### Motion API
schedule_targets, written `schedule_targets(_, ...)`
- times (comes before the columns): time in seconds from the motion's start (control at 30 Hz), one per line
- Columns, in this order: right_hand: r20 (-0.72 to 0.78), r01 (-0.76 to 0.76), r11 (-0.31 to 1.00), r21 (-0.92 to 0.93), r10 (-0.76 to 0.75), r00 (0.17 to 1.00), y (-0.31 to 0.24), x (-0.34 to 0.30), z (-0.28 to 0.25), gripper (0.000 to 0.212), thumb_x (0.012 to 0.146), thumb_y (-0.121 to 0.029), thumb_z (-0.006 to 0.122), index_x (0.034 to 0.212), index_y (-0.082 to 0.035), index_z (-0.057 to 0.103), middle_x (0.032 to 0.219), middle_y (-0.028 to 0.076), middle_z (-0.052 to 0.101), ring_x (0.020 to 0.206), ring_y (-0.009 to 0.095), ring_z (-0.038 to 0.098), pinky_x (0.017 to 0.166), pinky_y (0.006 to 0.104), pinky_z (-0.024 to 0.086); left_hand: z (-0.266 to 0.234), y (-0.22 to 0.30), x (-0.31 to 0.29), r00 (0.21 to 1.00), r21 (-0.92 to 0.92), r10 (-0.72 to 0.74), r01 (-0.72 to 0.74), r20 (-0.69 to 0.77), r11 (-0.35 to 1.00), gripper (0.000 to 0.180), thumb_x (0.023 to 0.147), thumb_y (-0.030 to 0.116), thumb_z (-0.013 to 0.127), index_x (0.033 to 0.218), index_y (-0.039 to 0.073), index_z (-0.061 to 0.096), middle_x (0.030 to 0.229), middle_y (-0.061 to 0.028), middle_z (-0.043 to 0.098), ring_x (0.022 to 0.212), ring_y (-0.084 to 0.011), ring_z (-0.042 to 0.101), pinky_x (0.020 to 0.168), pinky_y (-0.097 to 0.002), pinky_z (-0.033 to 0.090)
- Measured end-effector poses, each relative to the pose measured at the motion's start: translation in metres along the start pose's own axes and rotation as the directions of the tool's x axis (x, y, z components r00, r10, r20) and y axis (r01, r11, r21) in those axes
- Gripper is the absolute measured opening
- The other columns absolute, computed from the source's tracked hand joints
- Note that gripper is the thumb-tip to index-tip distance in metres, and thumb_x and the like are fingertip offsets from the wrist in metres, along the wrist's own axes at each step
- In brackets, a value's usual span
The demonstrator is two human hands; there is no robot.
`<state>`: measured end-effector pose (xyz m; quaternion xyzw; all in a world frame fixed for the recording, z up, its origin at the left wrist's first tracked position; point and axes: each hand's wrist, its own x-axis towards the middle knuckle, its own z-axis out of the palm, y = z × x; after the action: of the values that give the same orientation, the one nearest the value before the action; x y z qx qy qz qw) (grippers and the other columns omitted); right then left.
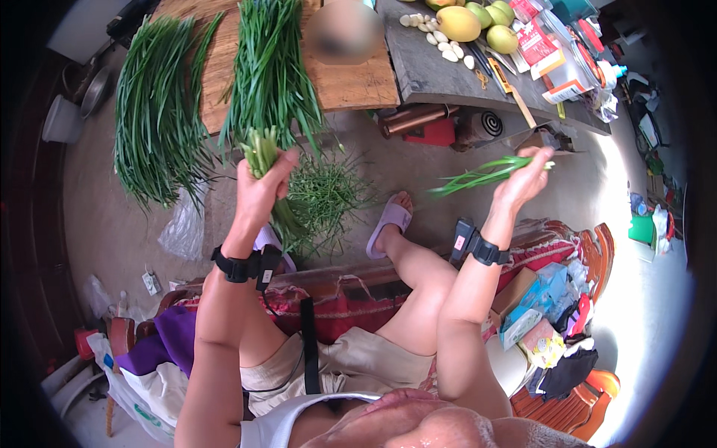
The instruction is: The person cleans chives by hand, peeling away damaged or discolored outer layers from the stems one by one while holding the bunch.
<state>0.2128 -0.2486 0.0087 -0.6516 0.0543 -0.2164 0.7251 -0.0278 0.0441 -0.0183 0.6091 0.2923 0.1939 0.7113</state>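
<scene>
A wooden board bears two spreads of green chives, their leaves running away from the person toward the picture's top. The left hand is closed around the cut ends of the nearer bunch, whose long axis stands nearly upright in the view, stubs just above the thumb and leaves fanned over the board. Trimmings lie on the floor below it. The right hand pinches a few stalks, fingers closed on one end; they lie almost level, tips pointing left and slightly down. A blurred patch hides part of the board, and the right fingertips are hard to make out.
</scene>
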Motion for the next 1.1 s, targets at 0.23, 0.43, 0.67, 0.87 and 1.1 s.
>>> schedule_targets(0.23, 0.549, 0.093, 0.991, -0.098, -0.024, 0.836, -0.003, -0.077, 0.051, 0.04, 0.098, -0.032, 0.052, 0.07, -0.005, 0.057, 0.066, -0.001, 0.055, 0.062, 0.006, 0.048, 0.057, 0.0227, 0.037, 0.042, -0.001, -0.013, 0.965, 0.085, -0.07, 0.049, 0.252, 0.995, 0.019, 0.084, 0.019, 0.071, 0.093, 0.002, 0.07, 0.065, 0.0028, 0.059, 0.048, -0.0029, 0.046, 0.043, -0.02, 0.035)
schedule_targets(0.43, 0.798, -0.002, 0.984, -0.178, 0.145, 0.585, -0.012, -0.137, 0.068, 0.039, 0.093, -0.033, 0.062, 0.07, -0.001, 0.06, 0.059, 0.0, 0.056, 0.056, 0.005, 0.049, 0.051, 0.024, 0.039, 0.064, -0.004, -0.019, 0.942, 0.074, -0.033, 0.009, 0.335, 0.997, 0.02, 0.084, 0.017, 0.073, 0.095, 0.001, 0.07, 0.066, 0.0028, 0.06, 0.049, -0.0029, 0.045, 0.044, -0.0202, 0.035)
schedule_targets(0.67, 0.677, -0.054, 0.98, -0.191, 0.171, 0.715, -0.001, -0.112, 0.064, 0.048, 0.096, -0.042, 0.053, 0.07, -0.003, 0.059, 0.064, -0.001, 0.055, 0.059, 0.006, 0.047, 0.055, 0.0224, 0.038, 0.06, -0.003, -0.013, 0.915, 0.168, -0.126, 0.065, 0.382, 0.984, 0.02, 0.084, 0.019, 0.072, 0.091, 0.001, 0.07, 0.062, 0.0035, 0.056, 0.052, -0.0041, 0.047, 0.047, -0.0217, 0.039)
schedule_targets(0.87, 0.481, -0.217, 0.968, -0.129, 0.252, 0.84, 0.006, -0.066, 0.047, 0.046, 0.098, -0.043, 0.049, 0.071, -0.006, 0.058, 0.065, -0.002, 0.054, 0.057, 0.005, 0.043, 0.053, 0.0211, 0.033, 0.054, -0.007, -0.012, 0.941, 0.231, -0.141, 0.069, 0.308, 0.97, 0.017, 0.086, 0.017, 0.069, 0.092, 0.001, 0.071, 0.065, -0.0009, 0.063, 0.048, -0.0034, 0.045, 0.043, -0.0208, 0.034)
schedule_targets(1.1, 0.101, -0.152, 0.983, 0.107, 0.141, 0.985, 0.006, -0.007, 0.007, 0.042, 0.098, -0.044, 0.048, 0.076, -0.009, 0.054, 0.072, 0.002, 0.056, 0.053, 0.008, 0.043, 0.049, 0.0212, 0.033, 0.034, -0.003, -0.005, 0.958, 0.203, -0.154, 0.106, 0.242, 0.973, 0.021, 0.085, 0.021, 0.069, 0.092, 0.001, 0.069, 0.068, -0.0013, 0.063, 0.05, -0.0043, 0.046, 0.045, -0.0214, 0.035)
